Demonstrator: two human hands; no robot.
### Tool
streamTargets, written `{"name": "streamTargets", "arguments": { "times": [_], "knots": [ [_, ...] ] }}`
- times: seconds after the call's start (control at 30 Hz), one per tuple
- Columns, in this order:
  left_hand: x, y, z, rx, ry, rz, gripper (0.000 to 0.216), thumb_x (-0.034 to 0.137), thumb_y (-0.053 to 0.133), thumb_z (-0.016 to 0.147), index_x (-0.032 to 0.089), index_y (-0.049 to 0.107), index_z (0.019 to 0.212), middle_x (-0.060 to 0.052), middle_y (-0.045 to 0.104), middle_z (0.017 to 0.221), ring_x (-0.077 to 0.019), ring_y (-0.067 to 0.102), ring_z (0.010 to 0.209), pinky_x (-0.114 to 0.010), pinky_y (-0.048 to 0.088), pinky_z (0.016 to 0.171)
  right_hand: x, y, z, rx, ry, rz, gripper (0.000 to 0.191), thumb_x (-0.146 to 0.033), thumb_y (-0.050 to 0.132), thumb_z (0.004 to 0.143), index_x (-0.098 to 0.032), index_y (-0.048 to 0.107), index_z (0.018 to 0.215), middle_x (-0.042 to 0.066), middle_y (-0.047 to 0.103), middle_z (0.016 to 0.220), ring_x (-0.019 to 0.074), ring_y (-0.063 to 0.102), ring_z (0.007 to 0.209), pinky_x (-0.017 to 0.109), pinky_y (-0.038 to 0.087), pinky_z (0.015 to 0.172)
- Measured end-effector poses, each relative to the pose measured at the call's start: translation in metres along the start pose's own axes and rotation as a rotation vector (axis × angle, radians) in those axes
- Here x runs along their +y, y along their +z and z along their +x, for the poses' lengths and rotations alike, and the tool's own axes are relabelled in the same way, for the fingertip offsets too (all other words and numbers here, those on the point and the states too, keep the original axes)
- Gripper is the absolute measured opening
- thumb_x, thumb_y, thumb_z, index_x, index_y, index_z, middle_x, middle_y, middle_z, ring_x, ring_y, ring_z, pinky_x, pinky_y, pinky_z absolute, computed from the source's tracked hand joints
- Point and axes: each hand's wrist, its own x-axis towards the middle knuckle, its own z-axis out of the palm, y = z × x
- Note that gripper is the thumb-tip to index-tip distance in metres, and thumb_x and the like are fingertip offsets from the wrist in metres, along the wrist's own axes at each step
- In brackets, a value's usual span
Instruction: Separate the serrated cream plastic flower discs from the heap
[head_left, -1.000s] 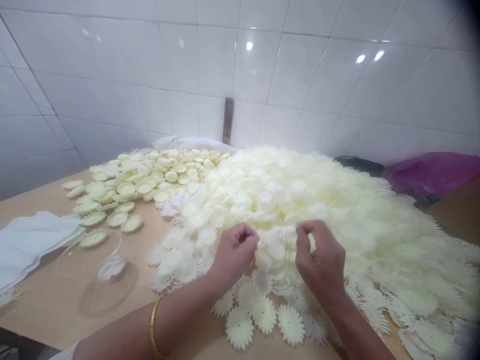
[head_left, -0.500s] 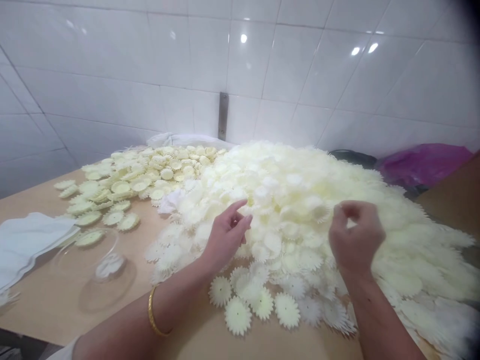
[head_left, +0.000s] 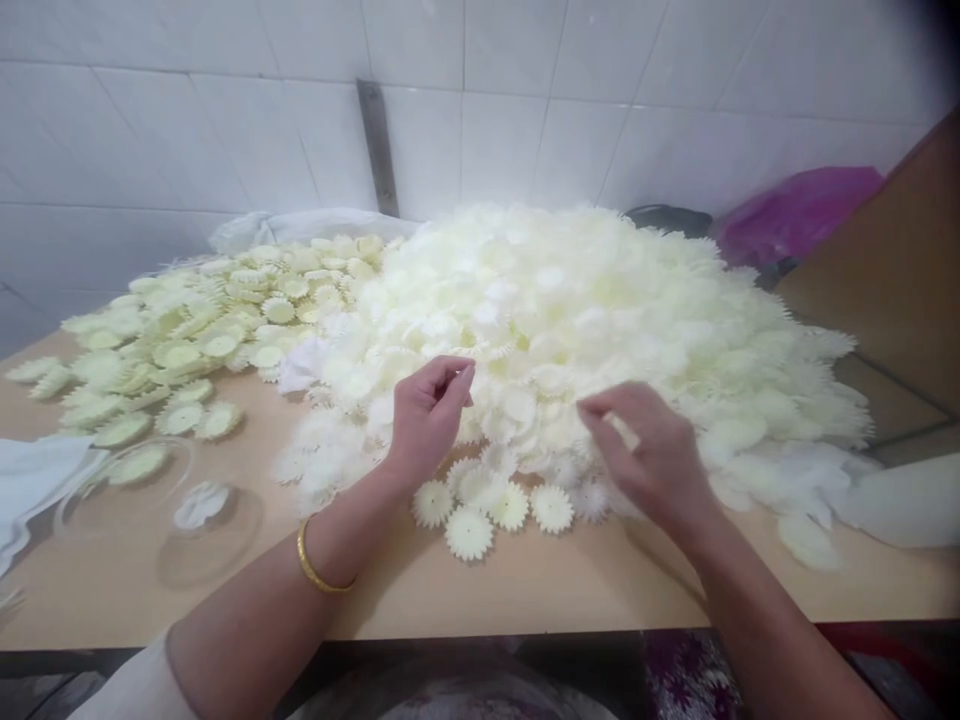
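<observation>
the tiled wall (head_left: 525,150) stands behind the table (head_left: 562,592). on the table, the heap of pale serrated discs (head_left: 540,300) is the largest item; it lies directly beyond the fingertips of both hands and spreads farther to the right. the smaller pile of thicker discs (head_left: 217,310) sits to the left, well apart from the right hand.

the right hand (head_left: 596,420) is at the near edge of the heap, in front of its middle. thumb and forefinger draw to a narrow pinch with a gap behind the tips; blur prevents telling whether they meet or hold anything. the left hand (head_left: 431,410) faces it, thumb tip close to the forefinger, the other fingers curled. whether anything fine is held there cannot be told.

governing relation: the loose discs (head_left: 469,533) lie flat on the table, on the person's side of both pinches, mostly between the two hands. being round, they show no clear long axis. the leftmost is nearer the left hand; the rightmost is nearer the right hand. contact between either hand and the heap cannot be confirmed.

smallest item noted: a gold bangle (head_left: 311,560), behind the left hand.
</observation>
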Motion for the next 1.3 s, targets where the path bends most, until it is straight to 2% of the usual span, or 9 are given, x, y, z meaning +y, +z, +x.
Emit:
{"name": "streamTargets", "arguments": {
  "times": [0.13, 0.23, 0.4, 0.57, 0.77, 1.0, 1.13, 1.17, 1.3],
  "knots": [
    [0.0, 0.003, -0.004, -0.04, 0.004, -0.003, 0.015, 0.025, 0.051, 0.079, 0.018, 0.063, 0.078, 0.002, 0.05, 0.055, -0.0057, 0.041, 0.045, -0.02, 0.034, 0.044, -0.018, -0.006, -0.041, -0.281, -0.006, 0.01, 0.009, -0.018, 0.048, 0.083, -0.018, 0.057, 0.083, 0.005, 0.055, 0.079, 0.0185, 0.048, 0.079, 0.035, 0.041, 0.069],
    [-0.001, 0.004, -0.005, -0.062, -0.017, -0.014, 0.016, 0.027, 0.051, 0.079, 0.017, 0.063, 0.077, 0.002, 0.049, 0.054, -0.0054, 0.039, 0.043, -0.02, 0.033, 0.043, -0.025, -0.004, -0.06, -0.328, -0.065, -0.055, 0.008, -0.017, 0.049, 0.08, -0.017, 0.056, 0.083, 0.007, 0.054, 0.082, 0.0199, 0.046, 0.08, 0.038, 0.038, 0.072],
    [-0.004, 0.004, -0.005, -0.066, -0.053, -0.047, 0.018, 0.03, 0.051, 0.079, 0.016, 0.06, 0.073, 0.002, 0.049, 0.053, -0.0053, 0.037, 0.042, -0.02, 0.032, 0.042, -0.027, 0.007, -0.072, -0.281, -0.133, -0.164, 0.017, -0.007, 0.044, 0.077, -0.016, 0.057, 0.081, 0.008, 0.052, 0.08, 0.0201, 0.045, 0.078, 0.037, 0.037, 0.071],
    [-0.006, 0.004, -0.004, -0.095, -0.088, -0.063, 0.019, 0.03, 0.05, 0.078, 0.016, 0.059, 0.069, 0.003, 0.05, 0.053, -0.0049, 0.036, 0.041, -0.019, 0.031, 0.043, -0.024, 0.012, -0.077, -0.227, -0.206, -0.161, 0.025, -0.003, 0.04, 0.074, -0.017, 0.057, 0.085, 0.009, 0.051, 0.08, 0.0209, 0.046, 0.079, 0.039, 0.038, 0.071],
    [-0.003, 0.005, -0.007, -0.176, -0.126, -0.116, 0.019, 0.031, 0.051, 0.078, 0.016, 0.059, 0.071, 0.003, 0.051, 0.054, -0.0046, 0.036, 0.041, -0.019, 0.029, 0.041, -0.025, 0.011, -0.081, -0.137, -0.138, -0.05, 0.015, -0.008, 0.044, 0.078, -0.019, 0.054, 0.081, 0.007, 0.055, 0.083, 0.0205, 0.05, 0.078, 0.036, 0.041, 0.068],
    [0.0, 0.006, -0.009, -0.409, -0.243, -0.279, 0.028, 0.039, 0.049, 0.08, 0.014, 0.06, 0.074, 0.0, 0.055, 0.059, -0.0038, 0.04, 0.039, -0.018, 0.029, 0.037, -0.037, 0.003, -0.061, -0.018, -0.019, 0.112, 0.01, -0.011, 0.044, 0.082, -0.019, 0.05, 0.085, 0.008, 0.055, 0.088, 0.0202, 0.053, 0.085, 0.033, 0.044, 0.068],
    [0.004, 0.009, -0.009, -0.526, -0.453, -0.469, 0.037, 0.047, 0.048, 0.078, 0.012, 0.06, 0.085, -0.006, 0.06, 0.072, -0.0092, 0.054, 0.049, -0.02, 0.04, 0.043, -0.039, 0.016, -0.031, 0.087, -0.12, 0.065, 0.017, -0.006, 0.044, 0.08, -0.02, 0.051, 0.088, 0.008, 0.058, 0.09, 0.0199, 0.052, 0.086, 0.036, 0.043, 0.074],
    [0.006, 0.009, -0.009, -0.514, -0.507, -0.56, 0.038, 0.047, 0.049, 0.078, 0.013, 0.06, 0.091, -0.006, 0.06, 0.075, -0.0109, 0.057, 0.054, -0.022, 0.043, 0.047, -0.04, 0.021, -0.022, 0.095, -0.163, 0.048, 0.019, -0.005, 0.043, 0.079, -0.02, 0.051, 0.088, 0.007, 0.059, 0.088, 0.0197, 0.052, 0.084, 0.037, 0.042, 0.074],
    [0.009, 0.009, -0.007, -0.502, -0.646, -0.814, 0.031, 0.04, 0.051, 0.079, 0.016, 0.06, 0.098, -0.006, 0.061, 0.082, -0.0104, 0.057, 0.064, -0.022, 0.048, 0.056, -0.045, 0.04, 0.012, -0.02, -0.265, -0.064, 0.013, -0.01, 0.048, 0.075, -0.02, 0.055, 0.082, 0.005, 0.062, 0.093, 0.0211, 0.051, 0.091, 0.037, 0.04, 0.08]
  ]
}}
